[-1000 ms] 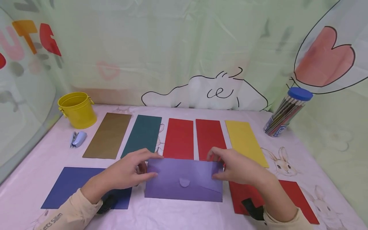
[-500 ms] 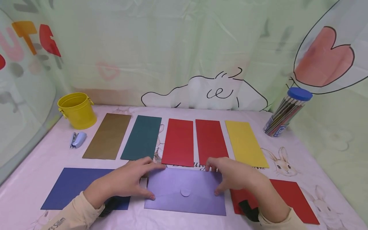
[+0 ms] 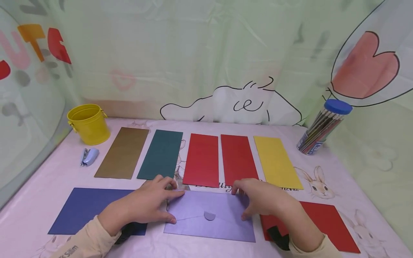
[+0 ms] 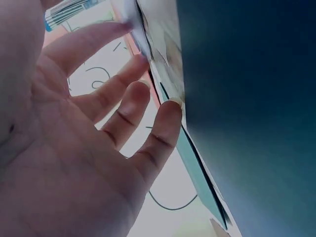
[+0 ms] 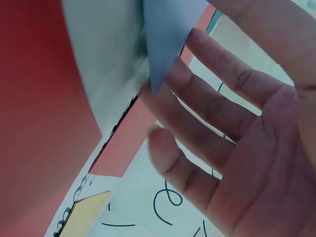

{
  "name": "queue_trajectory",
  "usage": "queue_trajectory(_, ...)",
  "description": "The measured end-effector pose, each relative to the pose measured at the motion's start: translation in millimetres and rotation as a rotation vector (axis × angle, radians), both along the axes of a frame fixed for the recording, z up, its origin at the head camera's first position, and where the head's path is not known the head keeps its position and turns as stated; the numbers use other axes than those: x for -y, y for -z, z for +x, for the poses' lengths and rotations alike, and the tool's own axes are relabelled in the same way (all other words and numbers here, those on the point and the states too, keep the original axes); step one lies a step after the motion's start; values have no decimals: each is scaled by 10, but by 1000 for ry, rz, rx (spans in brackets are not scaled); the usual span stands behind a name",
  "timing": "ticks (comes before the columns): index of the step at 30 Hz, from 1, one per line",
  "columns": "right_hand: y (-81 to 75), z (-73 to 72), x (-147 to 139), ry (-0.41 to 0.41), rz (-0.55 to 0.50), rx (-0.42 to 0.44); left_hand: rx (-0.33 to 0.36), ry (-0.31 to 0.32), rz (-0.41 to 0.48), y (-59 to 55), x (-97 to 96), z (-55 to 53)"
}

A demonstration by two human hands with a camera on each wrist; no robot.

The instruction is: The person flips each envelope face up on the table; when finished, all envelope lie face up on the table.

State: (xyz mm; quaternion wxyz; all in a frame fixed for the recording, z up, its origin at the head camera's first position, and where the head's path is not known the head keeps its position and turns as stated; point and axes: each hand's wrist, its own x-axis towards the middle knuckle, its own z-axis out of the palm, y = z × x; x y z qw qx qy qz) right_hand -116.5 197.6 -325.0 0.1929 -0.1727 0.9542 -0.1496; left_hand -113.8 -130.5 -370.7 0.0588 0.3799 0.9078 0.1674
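Observation:
A light purple envelope (image 3: 209,204) with a small rounded tab lies flat on the table, its long side running left to right. My left hand (image 3: 145,204) is at its left end, the index finger touching the top left corner and the thumb on the left edge. At the opposite end my right hand (image 3: 266,197) touches the upper edge with bent fingertips, the thumb by the right edge. Both wrist views show loosely bent fingers beside the envelope (image 5: 170,39). Beneath the left wrist lies a blue card (image 3: 87,208), partly covered. A red card (image 3: 326,222) is partly hidden under the right forearm.
Along the back lie a brown card (image 3: 122,154), a dark green card (image 3: 160,154), two red cards (image 3: 201,159) and a yellow card (image 3: 279,161). A yellow bucket (image 3: 88,125) and a light blue stapler (image 3: 89,157) stand left. A pencil tub (image 3: 322,127) stands at the back right.
The envelope has come down and toward me and now lies flat. Both hands moved with it, and the left thumb has slid nearer the front.

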Motion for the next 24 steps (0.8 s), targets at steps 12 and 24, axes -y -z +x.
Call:
queue_trajectory(12,3,63,44,-52,46,-32,74,-4,-16,-201,147,71)
queue_trajectory(24,-123,242,594,-289,-101,-24,47,-155,95,-250,1357,229)
